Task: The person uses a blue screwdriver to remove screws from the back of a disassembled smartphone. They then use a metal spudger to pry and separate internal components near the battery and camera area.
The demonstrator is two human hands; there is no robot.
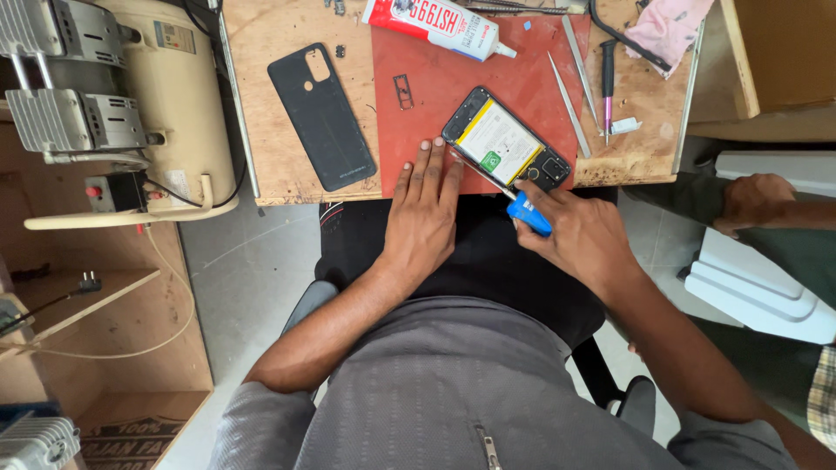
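— What are the hands doing?

— The right hand is clamped on a blue-handled tool, its tip at the near edge of the opened phone. The left hand lies flat, fingers spread, steadying that phone's near-left edge.

— And where is the phone?

— On the red mat, battery showing. Its black back cover lies left on the wooden bench; a glue tube sits far, tweezers right.

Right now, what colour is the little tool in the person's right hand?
Blue. The small blue plastic tool, held by the right hand against the opened phone, shows best in the head view.
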